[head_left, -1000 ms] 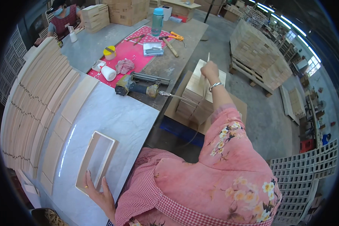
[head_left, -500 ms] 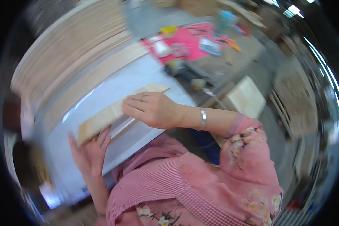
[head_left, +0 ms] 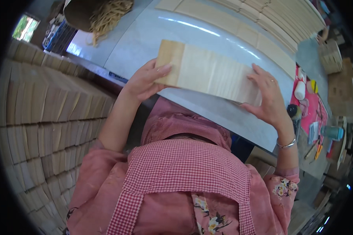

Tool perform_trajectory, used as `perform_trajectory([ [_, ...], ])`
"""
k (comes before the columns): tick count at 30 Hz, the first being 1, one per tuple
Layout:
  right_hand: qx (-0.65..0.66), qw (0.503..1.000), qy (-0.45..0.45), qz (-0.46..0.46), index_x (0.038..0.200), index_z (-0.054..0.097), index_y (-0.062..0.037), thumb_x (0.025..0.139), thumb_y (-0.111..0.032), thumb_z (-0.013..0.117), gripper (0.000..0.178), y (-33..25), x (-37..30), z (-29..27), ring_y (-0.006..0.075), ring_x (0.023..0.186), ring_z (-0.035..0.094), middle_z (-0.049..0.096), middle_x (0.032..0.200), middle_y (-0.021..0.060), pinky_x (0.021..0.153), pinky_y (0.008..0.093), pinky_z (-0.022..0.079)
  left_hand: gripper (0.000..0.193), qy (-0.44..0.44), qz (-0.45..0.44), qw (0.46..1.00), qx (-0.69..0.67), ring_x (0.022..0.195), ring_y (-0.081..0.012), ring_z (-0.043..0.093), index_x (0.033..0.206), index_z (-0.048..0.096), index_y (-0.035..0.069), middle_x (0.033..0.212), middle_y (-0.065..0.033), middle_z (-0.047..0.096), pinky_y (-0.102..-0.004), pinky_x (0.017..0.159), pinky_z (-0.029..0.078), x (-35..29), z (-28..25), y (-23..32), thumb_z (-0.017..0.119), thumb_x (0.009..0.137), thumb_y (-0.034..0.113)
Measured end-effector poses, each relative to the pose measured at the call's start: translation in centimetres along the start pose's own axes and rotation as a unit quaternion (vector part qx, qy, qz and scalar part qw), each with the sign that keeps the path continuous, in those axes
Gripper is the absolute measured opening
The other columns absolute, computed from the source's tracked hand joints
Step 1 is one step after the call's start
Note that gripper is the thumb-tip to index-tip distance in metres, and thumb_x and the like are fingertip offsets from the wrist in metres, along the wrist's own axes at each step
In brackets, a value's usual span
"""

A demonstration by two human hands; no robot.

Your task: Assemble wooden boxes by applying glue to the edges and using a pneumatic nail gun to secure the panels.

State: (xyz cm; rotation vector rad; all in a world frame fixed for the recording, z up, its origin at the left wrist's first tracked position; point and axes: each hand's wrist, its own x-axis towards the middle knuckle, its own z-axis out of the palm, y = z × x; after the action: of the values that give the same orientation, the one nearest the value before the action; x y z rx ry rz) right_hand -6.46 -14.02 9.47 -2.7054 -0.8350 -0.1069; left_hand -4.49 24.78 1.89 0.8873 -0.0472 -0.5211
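A pale wooden board, with a more yellow band at its left end, is held over the table's near edge. My left hand grips that yellow end, thumb on the upper face and the other fingers hidden underneath. At the opposite end, my right hand spans the board's width, its thumb at the near edge and its fingers near the far edge. A silver bangle circles my right wrist. Beneath the board lies the smooth bluish-white tabletop.
Flat boards lie along the table's far side, beside stacked slats. Tall wood stacks stand at left, near a container of wood strips. At right, a pink cloth bears a white bottle; a teal cup stands nearby.
My view has swung leftward, bringing the wood stacks into sight. The board now lies flatter and faces me broadly; my right hand has shifted from its middle to its right end.
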Motion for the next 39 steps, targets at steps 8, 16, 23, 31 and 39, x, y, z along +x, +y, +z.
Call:
perform_trajectory([
  [8, 0.023, 0.997, 0.061, 0.042, 0.14, 0.059, -0.008, 0.061, -0.015, 0.088, 0.085, 1.3, -0.9, -0.4, 0.0338, 0.131, 0.052, 0.054, 0.148, 0.0136, 0.111, 0.044, 0.044, 0.034, 0.164, 0.11, 0.944, 0.265, 0.089, -0.0152, 0.066, 0.122, 0.067, -0.006, 0.103, -0.0095, 0.069, -0.026, 0.082, 0.055, 2.4, -0.4, 1.0, 0.072, 0.095, 0.014],
  [16, 0.03, 0.996, 0.04, 0.074, 0.138, 0.062, -0.0078, 0.06, -0.015, 0.088, 0.083, 1.6, -2.3, -0.2, 0.0347, 0.13, 0.054, 0.057, 0.145, 0.0142, 0.109, 0.044, 0.046, 0.026, 0.145, 0.207, 0.827, 0.501, 0.08, -0.0188, 0.063, 0.106, 0.075, -0.004, 0.09, -0.0084, 0.07, -0.0286, 0.079, 0.053, 2.2, -0.1, -2.9, 0.077, 0.085, 0.012],
  [23, 0.019, 0.997, 0.026, 0.075, 0.137, 0.062, -0.0081, 0.061, -0.016, 0.087, 0.081, 2.3, -3.2, 0.5, 0.0338, 0.13, 0.054, 0.057, 0.145, 0.0137, 0.111, 0.0421, 0.044, 0.025, 0.149, 0.194, 0.773, 0.586, 0.075, -0.0187, 0.061, 0.104, 0.077, -0.003, 0.088, -0.0093, 0.07, -0.0288, 0.073, 0.051, 2.4, 2.0, -3.1, 0.079, 0.081, 0.008],
  [31, -0.003, 0.997, 0.01, 0.073, 0.138, 0.06, -0.0088, 0.066, -0.022, 0.087, 0.078, 3.7, -3.5, 1.9, 0.0327, 0.131, 0.054, 0.056, 0.147, 0.0121, 0.114, 0.0404, 0.04, 0.02, 0.148, 0.221, 0.681, 0.682, 0.072, -0.0232, 0.061, 0.097, 0.078, 0.0, 0.086, -0.0077, 0.07, -0.033, 0.071, 0.048, 2.2, 2.1, -3.2, 0.078, 0.083, 0.014],
  [39, -0.014, 0.997, -0.019, 0.079, 0.143, 0.057, -0.0121, 0.067, -0.019, 0.089, 0.082, 4.2, -4.2, 2.6, 0.0303, 0.137, 0.051, 0.054, 0.152, 0.009, 0.118, 0.0402, 0.038, 0.02, 0.15, 0.221, 0.638, 0.722, 0.074, -0.0217, 0.061, 0.098, 0.078, -0.001, 0.089, -0.0066, 0.071, -0.0335, 0.079, 0.046, 2.3, 2.3, -3.4, 0.078, 0.084, 0.013],
])
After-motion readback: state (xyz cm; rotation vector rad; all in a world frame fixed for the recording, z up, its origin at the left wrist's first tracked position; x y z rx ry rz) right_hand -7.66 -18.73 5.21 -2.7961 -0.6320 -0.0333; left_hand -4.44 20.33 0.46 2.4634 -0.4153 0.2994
